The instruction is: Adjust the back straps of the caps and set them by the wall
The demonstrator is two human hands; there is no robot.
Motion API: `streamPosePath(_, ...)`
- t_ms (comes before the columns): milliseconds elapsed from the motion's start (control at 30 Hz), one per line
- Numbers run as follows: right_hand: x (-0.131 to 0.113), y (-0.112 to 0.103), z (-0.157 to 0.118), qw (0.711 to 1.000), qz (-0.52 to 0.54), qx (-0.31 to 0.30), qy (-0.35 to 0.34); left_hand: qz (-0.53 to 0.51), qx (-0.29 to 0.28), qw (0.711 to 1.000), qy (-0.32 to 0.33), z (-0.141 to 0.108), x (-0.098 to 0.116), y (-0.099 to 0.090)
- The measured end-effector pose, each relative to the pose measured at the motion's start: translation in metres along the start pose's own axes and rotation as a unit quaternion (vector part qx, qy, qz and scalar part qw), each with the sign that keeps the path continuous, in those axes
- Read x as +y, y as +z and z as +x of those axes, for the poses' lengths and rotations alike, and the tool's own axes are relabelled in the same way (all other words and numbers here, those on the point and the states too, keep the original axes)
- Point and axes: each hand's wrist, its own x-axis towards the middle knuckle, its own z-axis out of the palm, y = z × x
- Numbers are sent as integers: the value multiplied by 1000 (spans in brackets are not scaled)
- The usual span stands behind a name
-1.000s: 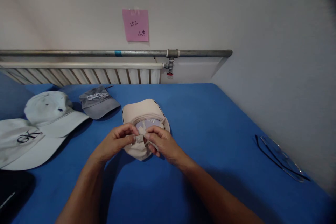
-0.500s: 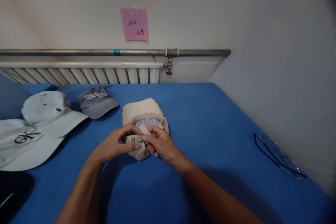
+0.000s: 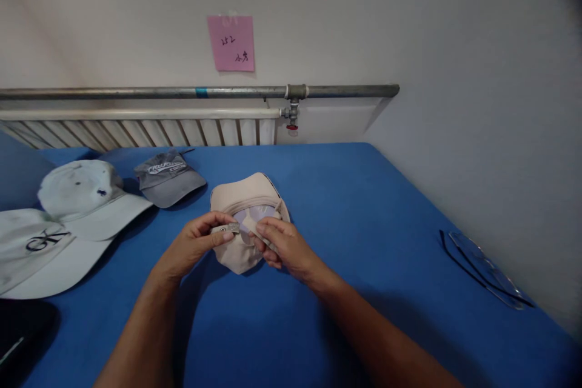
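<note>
A beige baseball cap (image 3: 245,190) lies upside down on the blue surface, its brim toward the wall and its pale lilac inside showing. At the cap's back, my left hand (image 3: 200,239) pinches a strap end with a metal buckle (image 3: 233,228) between thumb and fingers. My right hand (image 3: 282,242) is closed on the other strap end (image 3: 250,224), a beige fabric band. A gap shows between the two strap ends. The fingertips of my right hand partly cover the cap's right edge.
Left lie a white cap with black letters (image 3: 40,248), a white cap with a small navy logo (image 3: 82,194) and a grey cap (image 3: 168,176). Eyeglasses (image 3: 484,270) rest at the right edge. A radiator (image 3: 173,130) and pipe (image 3: 136,93) run along the wall.
The two strap ends, together at the buckle before, are now apart. My left hand has shifted slightly left with the buckle; my right hand has moved slightly right with the fabric strap.
</note>
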Motion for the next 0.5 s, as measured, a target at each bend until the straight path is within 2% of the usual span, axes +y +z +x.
streamPosePath(133, -4, -3, -2, 998, -9, -47, 46, -18, -9, 1000, 1, 1, -2, -1)
streamPosePath(500, -5, -5, -3, 994, -12, -66, 89, -20, -39, 999, -8, -1, 0, -1)
